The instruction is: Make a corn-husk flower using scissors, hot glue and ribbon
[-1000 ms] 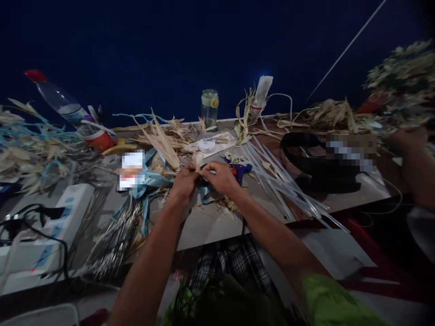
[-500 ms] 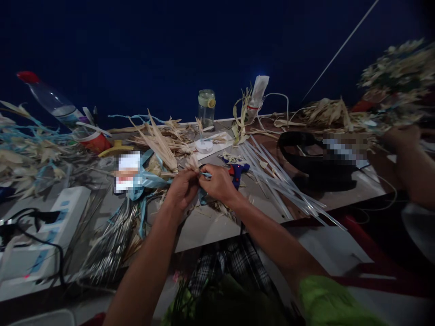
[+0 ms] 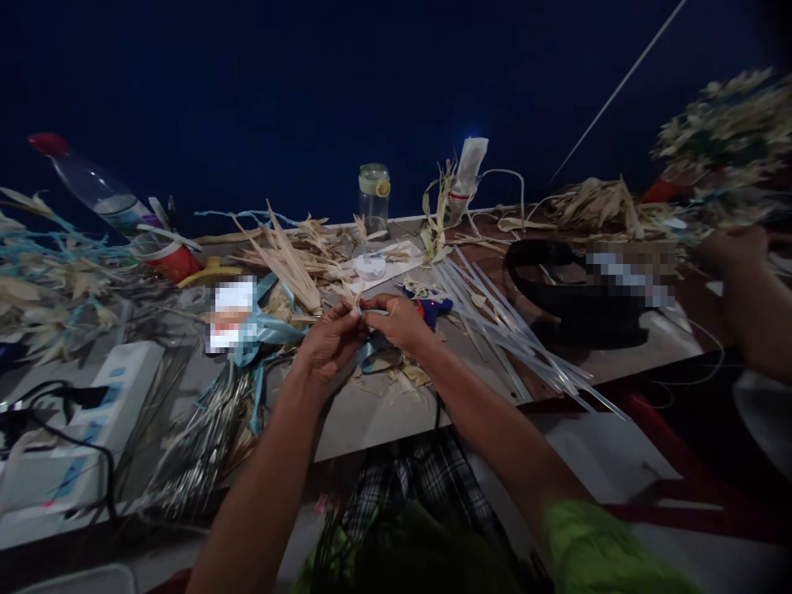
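Note:
My left hand (image 3: 332, 337) is closed in a pinch on a small corn husk flower (image 3: 350, 295), whose pale tips stick up above the fingers. Close beside it, fingertips nearly touching, my right hand (image 3: 401, 320) pinches a light blue ribbon (image 3: 373, 356) against the flower's base. The ribbon's loose part curls down below the hands. More blue ribbon (image 3: 280, 330) lies left of my left hand. Just behind my right hand sits a blue and red tool (image 3: 436, 308), partly hidden. Husk scraps (image 3: 402, 381) litter the tabletop beneath.
Clear plastic sticks (image 3: 501, 318) and a black band-shaped object (image 3: 575, 309) lie to the right. Metal wires (image 3: 207, 445) and a power strip (image 3: 99, 421) are at left. A glass jar (image 3: 374, 198) stands behind. Another person's hand (image 3: 733, 252) is at far right.
Both hands have shifted and turned slightly, still pinched together. The ribbon's loose loop and the scraps under my hands show more. The surroundings look the same.

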The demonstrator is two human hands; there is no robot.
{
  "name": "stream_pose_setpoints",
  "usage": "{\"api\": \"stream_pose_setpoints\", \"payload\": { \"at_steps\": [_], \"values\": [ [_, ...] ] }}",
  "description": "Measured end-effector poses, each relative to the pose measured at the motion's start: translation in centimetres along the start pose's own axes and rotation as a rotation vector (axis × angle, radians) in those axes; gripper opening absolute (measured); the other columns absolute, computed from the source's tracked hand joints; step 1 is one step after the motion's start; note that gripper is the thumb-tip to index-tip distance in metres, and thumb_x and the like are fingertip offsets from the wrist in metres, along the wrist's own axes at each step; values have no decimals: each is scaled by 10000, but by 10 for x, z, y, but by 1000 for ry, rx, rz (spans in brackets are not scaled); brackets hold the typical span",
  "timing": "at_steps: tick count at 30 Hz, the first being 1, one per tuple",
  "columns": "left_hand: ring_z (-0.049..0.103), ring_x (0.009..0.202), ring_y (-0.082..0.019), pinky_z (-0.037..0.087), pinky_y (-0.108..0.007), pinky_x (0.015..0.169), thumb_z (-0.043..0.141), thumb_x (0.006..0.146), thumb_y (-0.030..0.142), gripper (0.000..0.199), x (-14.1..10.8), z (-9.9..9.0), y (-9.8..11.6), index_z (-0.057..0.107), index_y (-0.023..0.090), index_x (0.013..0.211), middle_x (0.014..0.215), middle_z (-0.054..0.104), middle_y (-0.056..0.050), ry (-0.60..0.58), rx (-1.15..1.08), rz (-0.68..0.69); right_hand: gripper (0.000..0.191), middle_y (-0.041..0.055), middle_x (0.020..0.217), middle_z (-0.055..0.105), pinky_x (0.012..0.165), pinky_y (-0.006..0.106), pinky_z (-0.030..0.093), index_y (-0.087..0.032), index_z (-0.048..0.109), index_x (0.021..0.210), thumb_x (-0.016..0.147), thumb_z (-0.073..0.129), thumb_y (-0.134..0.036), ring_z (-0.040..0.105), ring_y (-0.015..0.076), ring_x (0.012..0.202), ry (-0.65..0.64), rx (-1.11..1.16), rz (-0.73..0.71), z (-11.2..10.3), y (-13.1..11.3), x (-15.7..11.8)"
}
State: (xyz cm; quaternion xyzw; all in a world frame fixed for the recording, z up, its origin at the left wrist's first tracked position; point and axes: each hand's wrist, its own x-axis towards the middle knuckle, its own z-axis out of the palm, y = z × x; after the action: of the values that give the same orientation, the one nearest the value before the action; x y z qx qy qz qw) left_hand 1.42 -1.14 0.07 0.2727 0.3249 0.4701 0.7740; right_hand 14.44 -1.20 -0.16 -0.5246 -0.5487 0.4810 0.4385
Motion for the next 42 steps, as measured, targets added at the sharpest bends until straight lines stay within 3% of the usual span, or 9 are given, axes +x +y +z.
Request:
{"api": "stream_pose_setpoints", "payload": {
  "at_steps": [6,14,19,23,26,30,35,38,42],
  "values": [
    [541,492,-97,428,-212,503,772,505,187,255,1,-4,3,581,119,659,528,583,11,59,124,-40,139,6,708,631,602,228,419,-152,616,731,667,543,-251,546,123,647,24,-226,-107,0,2,-2],
    [443,457,-48,349,-176,463,764,483,199,241,4,-7,3,581,121,620,520,541,42,170,309,87,102,16,721,619,639,243,410,-163,593,744,711,528,-235,551,139,691,53,-440,-230,-1,3,-4],
    [384,410,-33,294,-169,415,767,484,230,271,1,-6,8,560,115,617,502,511,46,160,325,51,140,-19,667,573,595,217,390,-156,576,710,639,606,-273,495,101,617,-15,-227,-136,-5,3,-1],
    [414,416,-45,338,-183,439,771,465,211,281,-2,-4,12,555,121,618,493,502,49,157,271,13,231,-44,556,493,492,202,324,-156,554,642,636,601,-381,400,71,490,-142,158,40,-8,-1,0],
    [504,486,-86,402,-218,497,774,458,207,303,-2,-5,11,593,115,683,554,557,21,159,264,1,316,-42,524,467,472,206,316,-156,534,598,663,566,-463,386,69,462,-77,289,130,-9,-2,3],
    [548,541,-110,422,-231,539,783,446,199,312,2,-10,8,614,113,694,601,607,-4,149,274,22,315,-24,545,511,541,221,373,-150,579,628,702,536,-453,456,95,530,97,41,-14,-12,-2,7],
    [513,494,-79,386,-196,485,775,455,184,255,4,-15,6,589,128,620,547,575,29,136,277,25,329,71,932,633,731,252,418,-132,640,911,762,488,-383,553,148,826,250,-337,-277,-38,-11,-1],
    [453,435,-49,315,-173,421,776,459,176,254,4,-16,8,566,125,592,504,536,42,121,272,40,367,40,727,631,636,242,417,-137,631,853,796,435,-443,553,134,674,290,-439,-176,-70,-11,-17],
    [333,356,-20,210,-173,368,779,462,188,275,4,-13,9,532,129,570,437,459,66,69,286,61,426,50,605,610,542,242,372,-148,617,661,799,413,-495,543,139,572,319,-728,98,-104,2,-37]
  ]
}}
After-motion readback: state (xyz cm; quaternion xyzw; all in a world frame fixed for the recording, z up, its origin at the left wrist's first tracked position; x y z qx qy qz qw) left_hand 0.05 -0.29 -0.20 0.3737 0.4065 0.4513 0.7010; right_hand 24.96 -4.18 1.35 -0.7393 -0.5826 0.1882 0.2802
